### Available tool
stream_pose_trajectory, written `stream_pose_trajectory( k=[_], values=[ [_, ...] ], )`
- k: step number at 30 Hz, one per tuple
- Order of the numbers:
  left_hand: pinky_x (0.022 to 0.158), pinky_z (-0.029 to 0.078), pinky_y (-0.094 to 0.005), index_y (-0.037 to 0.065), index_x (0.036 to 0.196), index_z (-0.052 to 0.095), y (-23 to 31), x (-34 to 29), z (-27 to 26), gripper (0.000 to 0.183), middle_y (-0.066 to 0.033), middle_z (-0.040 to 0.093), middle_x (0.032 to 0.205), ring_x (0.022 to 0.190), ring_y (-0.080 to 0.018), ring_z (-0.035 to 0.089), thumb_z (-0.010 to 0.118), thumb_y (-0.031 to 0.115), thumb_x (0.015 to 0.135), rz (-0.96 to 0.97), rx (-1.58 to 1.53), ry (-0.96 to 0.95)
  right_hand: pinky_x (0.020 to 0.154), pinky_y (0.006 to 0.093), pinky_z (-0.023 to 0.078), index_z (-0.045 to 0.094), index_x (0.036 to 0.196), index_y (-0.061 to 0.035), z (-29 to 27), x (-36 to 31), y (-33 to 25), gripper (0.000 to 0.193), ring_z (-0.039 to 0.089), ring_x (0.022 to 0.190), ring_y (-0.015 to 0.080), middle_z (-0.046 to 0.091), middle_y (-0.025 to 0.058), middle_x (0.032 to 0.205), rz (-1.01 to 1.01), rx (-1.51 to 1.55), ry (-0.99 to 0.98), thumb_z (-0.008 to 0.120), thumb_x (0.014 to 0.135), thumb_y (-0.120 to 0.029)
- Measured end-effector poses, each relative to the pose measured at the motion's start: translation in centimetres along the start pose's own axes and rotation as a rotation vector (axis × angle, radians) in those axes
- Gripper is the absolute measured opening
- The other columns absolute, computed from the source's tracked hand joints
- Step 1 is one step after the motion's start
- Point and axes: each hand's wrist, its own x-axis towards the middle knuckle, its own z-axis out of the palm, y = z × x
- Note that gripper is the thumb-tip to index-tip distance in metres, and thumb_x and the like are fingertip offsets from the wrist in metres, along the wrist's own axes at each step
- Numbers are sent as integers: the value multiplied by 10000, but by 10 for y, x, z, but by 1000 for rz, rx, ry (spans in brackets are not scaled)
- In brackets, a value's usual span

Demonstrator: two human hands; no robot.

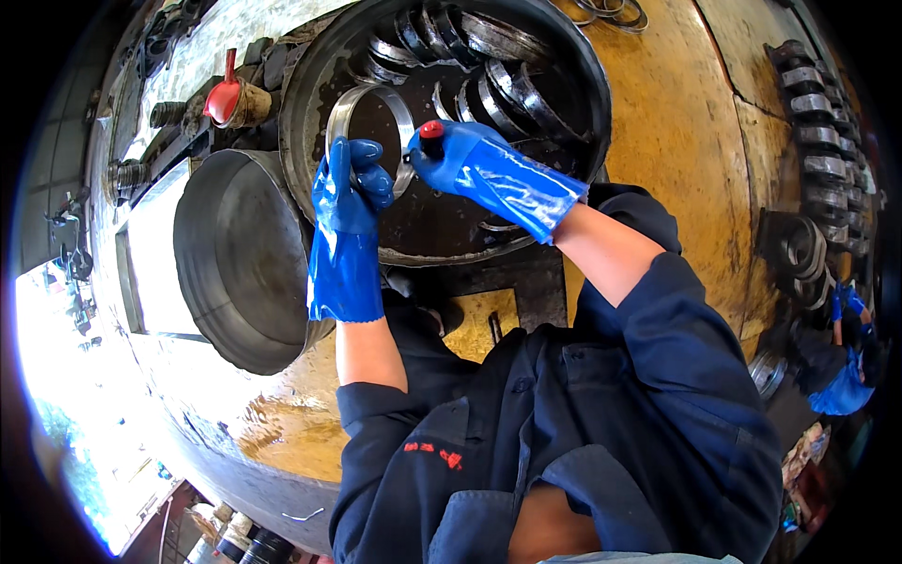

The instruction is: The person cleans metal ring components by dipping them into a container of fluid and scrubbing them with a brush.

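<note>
Metal ring [368,132] held upright over the dark round basin [583,113], near its left rim. Left hand [349,202] closed on ring's lower edge, fingers wrapped over it. Right hand [470,155] just beside, grip clenched on a small red-capped tool [431,132] touching ring's right side. More rings [489,85] stacked behind; open basin floor below. Empty grey pan [240,254] tilted at left.

A stained yellow tabletop [695,122] is observed. Directly on it are set a large black basin [583,66] of metal rings, a grey pan [235,254] and a row of rings [822,122].
</note>
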Motion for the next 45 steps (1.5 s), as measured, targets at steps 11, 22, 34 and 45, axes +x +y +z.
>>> stream_pose_trajectory(
  k=[11,22,34,45],
  values=[
    [424,347,-282,101,978,694,-4,5,-15,412,-2,522,559,436,-128,449,521,467,1051,-19,-202,-34,816,327,546,723,1120,-105,-10,26,35,352,717,857,211,753,93,957,292,399,122,628,962,-405],
    [491,326,-261,78,1116,730,-8,10,-31,426,68,493,590,482,-75,369,478,419,1079,-97,-861,-568,837,428,553,594,1221,-48,-10,-20,32,275,702,1008,374,688,249,1101,-233,280,89,510,962,-1],
    [538,548,-360,20,1160,689,-31,-8,-44,362,-158,737,1047,795,-265,725,692,314,948,-147,385,34,644,325,439,624,921,-35,-47,-32,12,358,542,736,134,582,59,756,196,878,109,524,996,-371],
    [511,404,-295,73,1218,679,-2,-31,-25,358,-110,745,1113,653,-168,578,646,338,979,-527,246,164,604,378,457,667,838,-37,6,12,70,279,600,661,222,627,103,709,39,689,322,574,930,-284]
  ],
)
